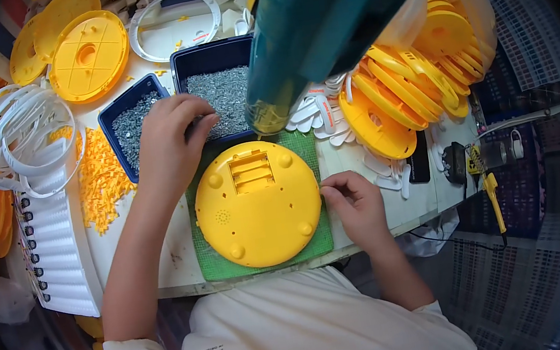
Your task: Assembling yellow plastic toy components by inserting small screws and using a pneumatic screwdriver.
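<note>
A round yellow plastic casing (260, 217) lies flat on a green mat (215, 264) in front of me. Its battery compartment (252, 173) faces up and looks bare of batteries. My left hand (177, 128) hovers over two dark blue bins of small metal screws (220, 97), its fingers drawn together. Whatever sits between those fingertips is too small to make out. At the casing's right rim, my right hand (356, 206) has its thumb and forefinger pinched against the edge.
A large teal tool (317, 33) hangs close above, hiding part of the right bin. Stacked yellow discs (391, 98) and white strips (329, 119) lie to the right. Leftward are small yellow pieces (100, 175), white rings (21, 140) and a yellow disc (89, 56).
</note>
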A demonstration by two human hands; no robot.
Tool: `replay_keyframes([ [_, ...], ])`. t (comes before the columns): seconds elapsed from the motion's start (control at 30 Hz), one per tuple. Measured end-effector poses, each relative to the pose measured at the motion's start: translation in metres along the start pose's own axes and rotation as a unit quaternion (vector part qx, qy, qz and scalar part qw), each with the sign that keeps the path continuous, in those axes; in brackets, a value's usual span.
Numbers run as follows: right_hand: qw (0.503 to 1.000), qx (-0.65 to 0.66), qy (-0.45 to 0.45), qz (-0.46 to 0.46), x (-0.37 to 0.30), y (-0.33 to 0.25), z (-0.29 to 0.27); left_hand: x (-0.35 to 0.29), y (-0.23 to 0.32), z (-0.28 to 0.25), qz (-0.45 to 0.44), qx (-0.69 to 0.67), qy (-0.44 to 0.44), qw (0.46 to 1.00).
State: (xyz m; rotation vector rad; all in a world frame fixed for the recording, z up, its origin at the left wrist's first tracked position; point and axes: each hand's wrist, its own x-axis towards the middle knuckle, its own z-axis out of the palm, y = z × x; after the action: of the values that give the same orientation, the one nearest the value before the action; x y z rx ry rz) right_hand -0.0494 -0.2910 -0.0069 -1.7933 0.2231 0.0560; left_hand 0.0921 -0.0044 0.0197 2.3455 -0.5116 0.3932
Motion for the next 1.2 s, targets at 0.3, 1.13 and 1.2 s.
replay_keyframes([
  [0.3, 0.928, -0.254, 0.069, -0.263, -0.002, 0.006, 0.013, -0.092, 0.012, -0.025, -0.202, -0.205, 0.037, 0.957],
  [1.13, 0.788, -0.421, -0.123, -0.433, 0.168, -0.077, 0.090, -0.158, 0.036, -0.007, -0.117, -0.083, 0.076, 0.987],
  [1.2, 0.792, -0.392, -0.114, -0.453, 0.170, -0.079, 0.086, -0.158, 0.039, -0.011, -0.118, -0.073, 0.085, 0.987],
])
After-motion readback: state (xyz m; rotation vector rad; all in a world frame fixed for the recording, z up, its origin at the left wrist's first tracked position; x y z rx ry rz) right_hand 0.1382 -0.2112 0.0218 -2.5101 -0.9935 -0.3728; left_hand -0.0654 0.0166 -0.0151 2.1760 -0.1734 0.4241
